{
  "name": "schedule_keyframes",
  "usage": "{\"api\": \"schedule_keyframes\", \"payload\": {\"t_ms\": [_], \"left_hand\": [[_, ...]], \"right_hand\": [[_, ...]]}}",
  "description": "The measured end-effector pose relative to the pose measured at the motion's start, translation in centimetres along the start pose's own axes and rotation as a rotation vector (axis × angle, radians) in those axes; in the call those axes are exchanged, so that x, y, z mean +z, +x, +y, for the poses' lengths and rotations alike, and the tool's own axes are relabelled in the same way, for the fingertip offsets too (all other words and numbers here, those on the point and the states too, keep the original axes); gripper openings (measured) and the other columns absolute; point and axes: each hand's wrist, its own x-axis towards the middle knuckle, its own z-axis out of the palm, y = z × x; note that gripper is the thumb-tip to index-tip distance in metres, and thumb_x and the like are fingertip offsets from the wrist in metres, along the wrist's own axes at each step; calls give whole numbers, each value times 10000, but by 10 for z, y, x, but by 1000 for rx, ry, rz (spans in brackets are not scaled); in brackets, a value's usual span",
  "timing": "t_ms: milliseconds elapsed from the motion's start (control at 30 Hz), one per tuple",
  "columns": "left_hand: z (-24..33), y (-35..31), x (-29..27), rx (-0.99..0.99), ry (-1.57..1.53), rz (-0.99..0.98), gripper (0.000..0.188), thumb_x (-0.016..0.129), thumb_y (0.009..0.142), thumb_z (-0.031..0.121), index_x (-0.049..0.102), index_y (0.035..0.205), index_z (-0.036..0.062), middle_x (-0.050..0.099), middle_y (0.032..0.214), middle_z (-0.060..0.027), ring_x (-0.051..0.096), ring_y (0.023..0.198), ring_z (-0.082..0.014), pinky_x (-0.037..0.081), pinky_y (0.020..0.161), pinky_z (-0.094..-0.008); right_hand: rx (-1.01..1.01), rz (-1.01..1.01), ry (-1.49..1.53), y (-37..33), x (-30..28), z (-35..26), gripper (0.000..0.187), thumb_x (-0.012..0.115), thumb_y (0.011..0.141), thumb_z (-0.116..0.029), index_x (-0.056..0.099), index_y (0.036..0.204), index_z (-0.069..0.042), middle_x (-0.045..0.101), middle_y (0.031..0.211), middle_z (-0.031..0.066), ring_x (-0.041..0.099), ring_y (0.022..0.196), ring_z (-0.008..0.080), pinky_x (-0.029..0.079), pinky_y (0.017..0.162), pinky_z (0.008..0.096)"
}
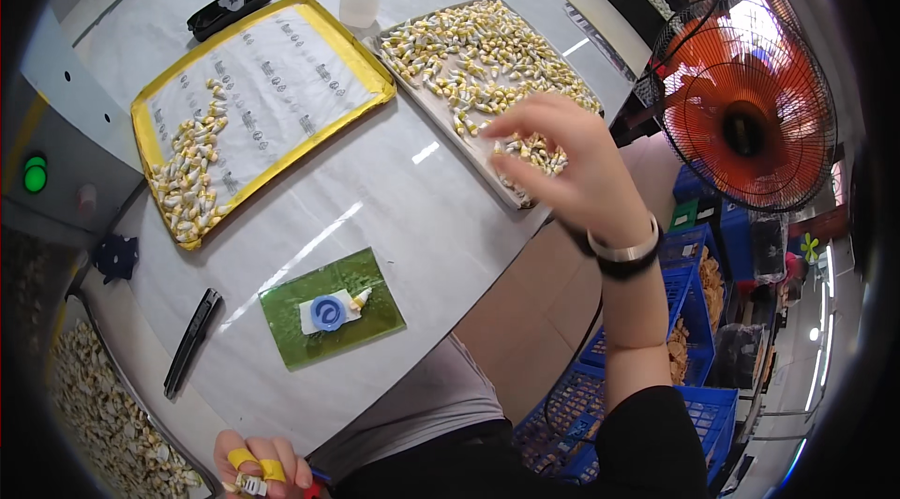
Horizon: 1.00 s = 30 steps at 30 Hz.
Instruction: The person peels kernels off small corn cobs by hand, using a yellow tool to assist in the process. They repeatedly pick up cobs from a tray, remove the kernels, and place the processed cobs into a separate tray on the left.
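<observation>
Right hand (589, 157), fingers parted, hovers over the tray (433, 108), apparently for picking; next, pinch one piece (448, 41); left hand's (262, 457) hold is unclear.

right arm (637, 316) stretched out, right hand (583, 159) bent, thumb and finger a bit apart, left hand (261, 463) low down, fingers curled

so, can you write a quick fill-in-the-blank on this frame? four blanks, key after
1. The yellow-rimmed tray lies to the ____ of the fuller tray.
2. On the green plate, the round piece is coloured ____.
3. At the right hand, the pale wristband sits next to a ____ band.
4. The left hand wears finger bands coloured ____.

Missing words: left; blue; black; yellow.
</observation>
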Motion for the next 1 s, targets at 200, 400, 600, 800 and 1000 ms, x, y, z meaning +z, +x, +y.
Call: {"api": "schedule_keyframes", "payload": {"t_ms": [200,400,600,800,1000], "left_hand": [[-3,-2,0,39,-3,12,287,713,840,219,503,991,94,523,818,-48,442,749,-157,404,754,-278],[-3,-5,-2,59,-31,17,272,710,836,199,491,958,92,518,810,-51,436,746,-159,404,742,-287],[-1,-14,-4,109,-79,34,229,681,846,158,495,951,75,523,802,-58,438,738,-164,407,732,-288],[-2,-17,-10,159,-104,38,224,662,815,75,541,997,29,590,831,-108,510,761,-215,467,716,-326],[-5,-19,-19,263,145,12,331,733,809,130,582,1066,-15,656,878,-139,592,801,-233,513,698,-354]], "right_hand": [[128,-156,-256,8,0,62,95,707,724,-86,687,801,-34,601,806,111,574,842,271,466,751,360],[109,-183,-293,11,8,56,77,696,735,-85,660,769,-26,591,797,97,565,852,269,469,753,358],[121,-82,-361,14,5,37,73,616,809,-63,580,836,-5,620,774,117,604,742,273,482,671,347],[-64,-70,-17,16,7,-38,167,607,790,43,642,942,-18,613,773,82,603,654,167,462,572,262],[-238,-437,310,10,42,-92,330,662,708,53,680,1022,-47,608,796,91,605,680,231,487,591,326]]}}
